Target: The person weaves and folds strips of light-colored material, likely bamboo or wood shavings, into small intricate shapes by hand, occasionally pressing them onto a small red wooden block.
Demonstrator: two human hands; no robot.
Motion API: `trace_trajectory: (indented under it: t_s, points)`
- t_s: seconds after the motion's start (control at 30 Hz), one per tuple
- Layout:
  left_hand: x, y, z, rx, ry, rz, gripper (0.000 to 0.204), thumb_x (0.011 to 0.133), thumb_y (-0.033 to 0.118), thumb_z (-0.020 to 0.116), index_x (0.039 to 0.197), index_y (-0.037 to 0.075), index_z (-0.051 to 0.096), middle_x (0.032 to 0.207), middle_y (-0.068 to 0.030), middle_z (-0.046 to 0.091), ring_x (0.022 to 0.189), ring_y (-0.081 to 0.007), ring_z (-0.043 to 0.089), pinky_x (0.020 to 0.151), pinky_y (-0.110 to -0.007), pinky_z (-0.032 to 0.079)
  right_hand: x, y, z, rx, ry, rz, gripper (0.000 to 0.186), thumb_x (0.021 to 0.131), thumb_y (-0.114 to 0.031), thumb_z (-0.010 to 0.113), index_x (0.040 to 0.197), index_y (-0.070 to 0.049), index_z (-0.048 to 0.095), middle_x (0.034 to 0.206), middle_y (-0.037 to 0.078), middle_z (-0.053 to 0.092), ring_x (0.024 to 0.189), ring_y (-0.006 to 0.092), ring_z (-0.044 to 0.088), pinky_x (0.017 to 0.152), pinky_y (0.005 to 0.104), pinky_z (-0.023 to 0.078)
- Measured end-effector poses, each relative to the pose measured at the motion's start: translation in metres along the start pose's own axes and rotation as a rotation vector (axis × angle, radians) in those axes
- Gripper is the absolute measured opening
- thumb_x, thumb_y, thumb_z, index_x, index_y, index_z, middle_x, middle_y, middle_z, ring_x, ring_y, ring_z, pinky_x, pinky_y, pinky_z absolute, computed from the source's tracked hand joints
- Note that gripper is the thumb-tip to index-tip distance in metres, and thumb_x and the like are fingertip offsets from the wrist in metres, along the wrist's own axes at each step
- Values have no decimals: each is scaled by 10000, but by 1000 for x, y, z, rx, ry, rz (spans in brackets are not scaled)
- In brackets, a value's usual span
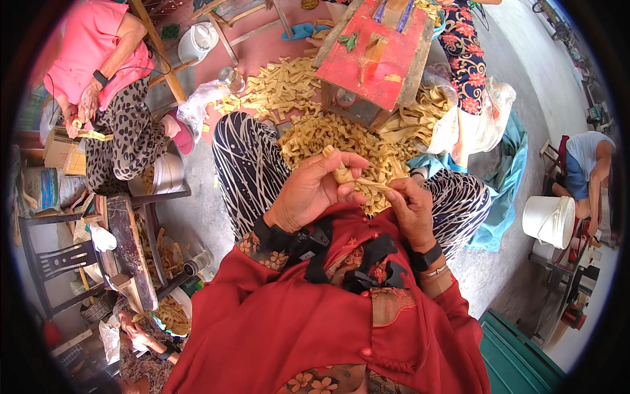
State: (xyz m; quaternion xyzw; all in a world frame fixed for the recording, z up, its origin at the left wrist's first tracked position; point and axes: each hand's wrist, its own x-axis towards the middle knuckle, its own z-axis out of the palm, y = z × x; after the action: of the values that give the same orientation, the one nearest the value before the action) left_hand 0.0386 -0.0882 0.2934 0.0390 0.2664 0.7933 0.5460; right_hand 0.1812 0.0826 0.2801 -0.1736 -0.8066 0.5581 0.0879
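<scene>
Fingers point(355, 160) around a folded, yellowish strip point(343, 175)

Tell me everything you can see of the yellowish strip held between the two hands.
The yellowish strip looks thin and pliable; its exact material is unclear. A thicker, bunched section sits in the left hand, with a short end sticking up by the thumb. A narrower tail stretches across to the right hand, pinched at its fingertips. Fingers partly cover it, so whether it is knotted or merely folded cannot be told.
</scene>
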Motion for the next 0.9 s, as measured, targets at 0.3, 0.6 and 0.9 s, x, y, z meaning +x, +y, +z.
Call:
trace_trajectory:
  t_s: [0.3,0.6,0.9]
  points:
    - [7,-18,-2,608,209,18,322,916,226,577,1103,-35,559,787,-32,535,568,-78,509,528,-242,520,10,2,11,-158,113,-241,139,808,-124,684,826,-5,615,680,90,570,600,211,547,542,293,425]
    - [-5,-6,3,395,277,172,97,872,112,611,904,31,569,642,31,478,463,-18,377,386,-174,315,7,-7,13,-268,125,-387,137,754,-118,713,817,-34,624,690,101,603,603,266,589,537,323,451]
    - [-16,-5,-5,237,293,291,38,870,89,608,866,68,576,669,45,486,479,-14,367,410,-177,332,-2,-10,-7,-344,130,-469,130,728,-95,721,800,-53,622,639,83,583,546,242,566,501,322,436]
